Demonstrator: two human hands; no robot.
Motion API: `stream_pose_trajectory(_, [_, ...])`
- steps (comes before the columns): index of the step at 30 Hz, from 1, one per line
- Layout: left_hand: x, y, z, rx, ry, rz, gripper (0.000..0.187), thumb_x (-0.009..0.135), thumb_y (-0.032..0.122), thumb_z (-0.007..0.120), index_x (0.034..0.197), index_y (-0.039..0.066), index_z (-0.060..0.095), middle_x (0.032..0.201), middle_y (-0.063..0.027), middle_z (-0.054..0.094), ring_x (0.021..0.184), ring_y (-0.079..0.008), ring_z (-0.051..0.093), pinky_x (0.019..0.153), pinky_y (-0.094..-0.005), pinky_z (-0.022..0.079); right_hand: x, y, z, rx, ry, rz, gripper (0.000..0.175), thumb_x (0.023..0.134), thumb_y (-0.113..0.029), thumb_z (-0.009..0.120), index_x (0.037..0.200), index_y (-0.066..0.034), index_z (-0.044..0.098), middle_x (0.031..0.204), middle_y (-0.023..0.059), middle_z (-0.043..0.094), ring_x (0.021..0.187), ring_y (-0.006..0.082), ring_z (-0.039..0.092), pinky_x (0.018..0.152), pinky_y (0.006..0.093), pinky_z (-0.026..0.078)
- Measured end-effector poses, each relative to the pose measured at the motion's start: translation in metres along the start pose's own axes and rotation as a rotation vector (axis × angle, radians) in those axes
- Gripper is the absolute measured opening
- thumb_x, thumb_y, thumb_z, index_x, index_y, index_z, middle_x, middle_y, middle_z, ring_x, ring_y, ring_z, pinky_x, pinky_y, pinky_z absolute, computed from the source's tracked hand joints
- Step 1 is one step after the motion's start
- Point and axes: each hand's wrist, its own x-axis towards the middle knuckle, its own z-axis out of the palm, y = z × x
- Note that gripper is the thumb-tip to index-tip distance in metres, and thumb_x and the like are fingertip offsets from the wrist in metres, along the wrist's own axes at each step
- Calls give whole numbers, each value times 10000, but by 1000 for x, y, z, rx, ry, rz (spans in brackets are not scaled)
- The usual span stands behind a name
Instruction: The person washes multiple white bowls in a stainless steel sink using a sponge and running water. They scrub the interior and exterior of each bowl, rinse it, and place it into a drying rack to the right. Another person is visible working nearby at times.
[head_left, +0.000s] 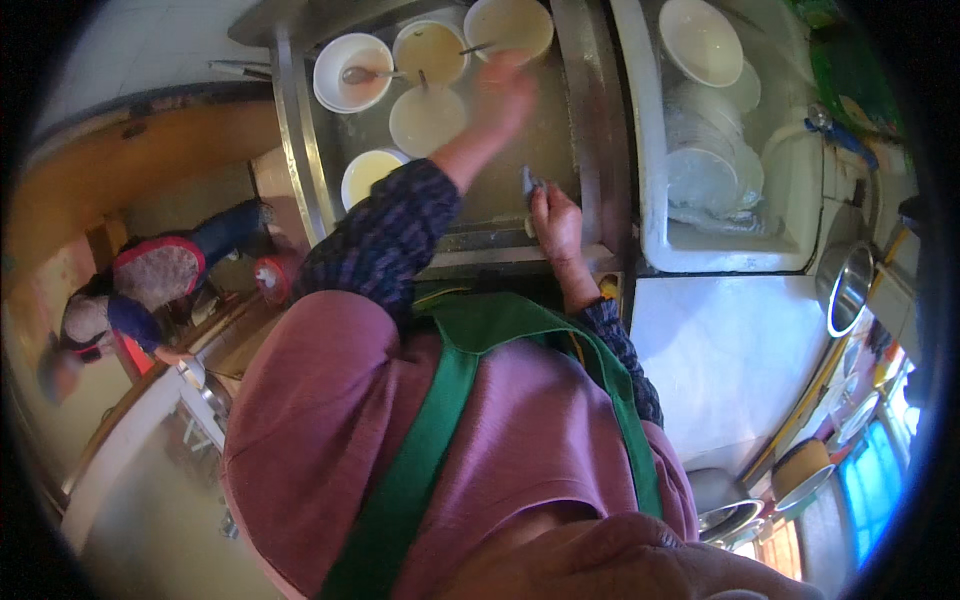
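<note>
My left hand (506, 101), blurred, reaches over a steel-rimmed basin (296, 142) close to a large white bowl (517, 26) with a dark handle at its edge. Whether its fingers hold anything cannot be made out. Lower in the basin, my right hand (556, 225) grips a small grey object (529, 184) of unclear kind. To the left of my left hand are a bowl of yellowish liquid (430, 52), a bowl of cloudy liquid (427, 124) and stacked white bowls (321, 79) with a spoon (360, 75) inside. My left sleeve partly hides a bowl of pale yellow liquid (367, 176).
On the right, a white sink (654, 217) holds plates (701, 176) in water and a white bowl (701, 41). A white tiled counter (720, 352) adjoins it, with a steel bowl (847, 289) beyond. At left, another person (157, 274) bends near a red round object (271, 279).
</note>
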Motion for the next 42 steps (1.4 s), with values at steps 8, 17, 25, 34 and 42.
stream_pose_trajectory(8, [-57, -173, 69, 569, -688, -204, 257, 814, 202, 542, 1002, 77, 664, 1030, -186, 631, 1006, -326, 592, 818, -428, 492, 1, -14, -4, 68, 59, 11, 216, 869, -190, 541, 999, -30, 606, 804, 221, 604, 725, 397, 588, 633, 422, 472])
stream_pose_trajectory(17, [-125, -234, 116, 248, -676, -127, 312, 808, 245, 584, 1062, 71, 637, 1017, -186, 641, 956, -327, 614, 800, -445, 490, 6, -18, -16, 224, 143, 237, 268, 934, -236, 507, 1007, 0, 612, 731, 43, 566, 664, 112, 483, 608, 289, 433])
stream_pose_trajectory(25, [-134, -155, 71, 494, -801, -266, 353, 815, 201, 596, 1138, 59, 589, 1030, -189, 639, 947, -300, 622, 813, -428, 483, 28, -26, -36, 187, 160, 313, 274, 923, -245, 520, 908, 16, 602, 657, 43, 519, 649, 107, 447, 585, 271, 396])
stream_pose_trajectory(34, [-128, -91, -52, -848, -326, -920, 502, 854, 325, 647, 1191, -30, 538, 1057, -130, 615, 956, -176, 577, 828, -313, 464, 68, -43, -29, 282, -116, 293, 360, 816, -275, 680, 982, 37, 612, 849, 96, 612, 785, 158, 541, 710, 285, 443])
stream_pose_trajectory(42, [-126, -65, -64, -1107, 128, -1015, 419, 852, 335, 625, 1121, 14, 601, 1043, -82, 619, 905, -157, 572, 806, -290, 438, 60, -72, 66, 510, -688, -316, 265, 815, -174, 559, 989, 26, 573, 972, 117, 569, 909, 214, 528, 815, 330, 416])
